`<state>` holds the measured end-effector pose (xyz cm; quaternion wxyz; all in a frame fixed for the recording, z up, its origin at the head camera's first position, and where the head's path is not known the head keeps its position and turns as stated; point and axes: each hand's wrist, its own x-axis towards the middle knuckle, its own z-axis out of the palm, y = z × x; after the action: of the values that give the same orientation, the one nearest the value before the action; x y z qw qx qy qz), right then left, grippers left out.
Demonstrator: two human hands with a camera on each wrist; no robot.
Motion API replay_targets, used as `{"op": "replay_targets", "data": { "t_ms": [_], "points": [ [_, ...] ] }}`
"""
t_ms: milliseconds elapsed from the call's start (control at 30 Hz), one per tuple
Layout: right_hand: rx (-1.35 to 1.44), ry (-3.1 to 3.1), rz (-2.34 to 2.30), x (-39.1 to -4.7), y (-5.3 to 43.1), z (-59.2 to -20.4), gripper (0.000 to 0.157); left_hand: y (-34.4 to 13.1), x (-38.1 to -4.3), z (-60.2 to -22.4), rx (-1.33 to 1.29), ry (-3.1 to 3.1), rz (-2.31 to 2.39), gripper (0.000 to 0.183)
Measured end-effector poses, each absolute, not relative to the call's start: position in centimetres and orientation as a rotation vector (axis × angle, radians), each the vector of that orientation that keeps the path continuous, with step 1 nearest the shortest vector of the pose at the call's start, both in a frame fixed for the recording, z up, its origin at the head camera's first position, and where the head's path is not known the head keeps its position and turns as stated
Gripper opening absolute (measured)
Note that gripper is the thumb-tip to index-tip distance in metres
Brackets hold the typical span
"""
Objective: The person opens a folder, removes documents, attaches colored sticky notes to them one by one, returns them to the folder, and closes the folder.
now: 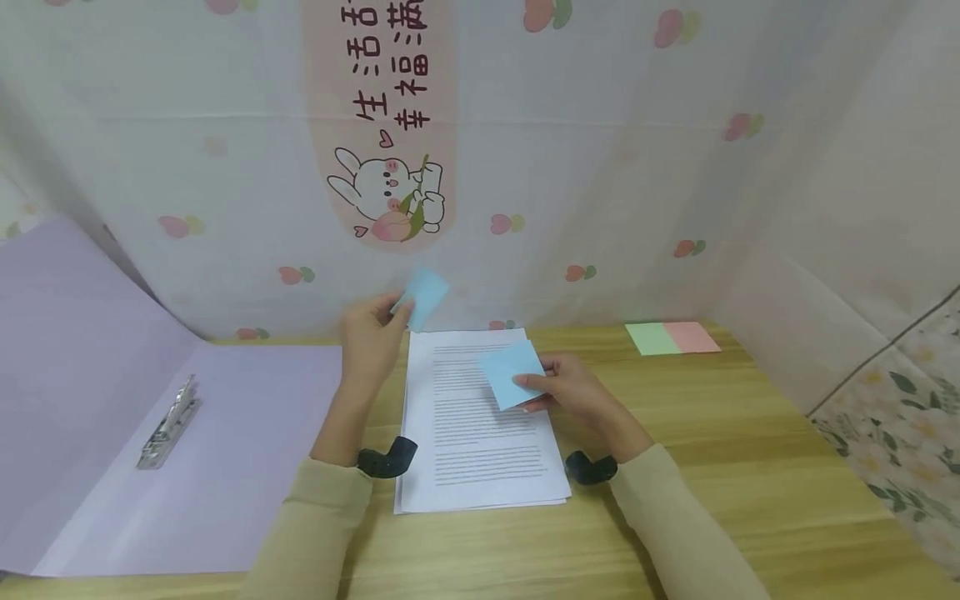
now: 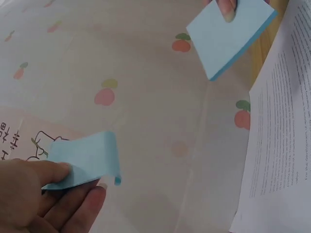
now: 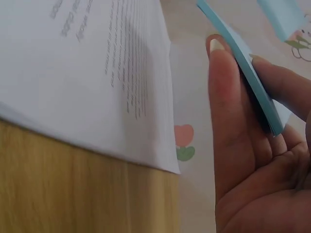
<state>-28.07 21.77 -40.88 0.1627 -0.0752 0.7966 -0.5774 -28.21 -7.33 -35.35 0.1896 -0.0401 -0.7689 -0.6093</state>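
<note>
Between thumb and fingers, my left hand [image 1: 372, 337] pinches a single blue sticky note [image 1: 425, 296], raised above the far end of the paper stack. In the left wrist view that sticky note [image 2: 87, 158] curls down along its outer edge. My right hand [image 1: 573, 389] grips a pad of blue sticky notes [image 1: 510, 371], thumb on top and fingers beneath, over the right side of the printed papers [image 1: 480, 450]. The pad's thickness [image 3: 250, 80] shows edge-on in the right wrist view. Note and pad are apart.
An opened lilac folder [image 1: 247, 467] with a metal clip [image 1: 168, 425] lies at the left. Green [image 1: 652, 337] and pink sticky notes [image 1: 692, 337] lie at the back right of the wooden table [image 1: 712, 450]. A patterned curtain [image 1: 600, 183] hangs behind.
</note>
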Motion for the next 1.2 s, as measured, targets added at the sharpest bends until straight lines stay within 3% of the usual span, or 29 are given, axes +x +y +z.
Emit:
{"op": "replay_targets", "data": {
  "t_ms": [800,1200],
  "points": [
    [-0.017,2.46,-1.445,-25.5,33.9,-40.2,0.055,-6.8,-25.5,-35.4,-0.297,-2.459,-1.369,0.023],
    [0.172,2.48,-1.295,-24.7,34.6,-42.2,0.037,-6.2,-25.0,-35.9,-0.307,-2.55,-1.222,0.024]
  ]
}}
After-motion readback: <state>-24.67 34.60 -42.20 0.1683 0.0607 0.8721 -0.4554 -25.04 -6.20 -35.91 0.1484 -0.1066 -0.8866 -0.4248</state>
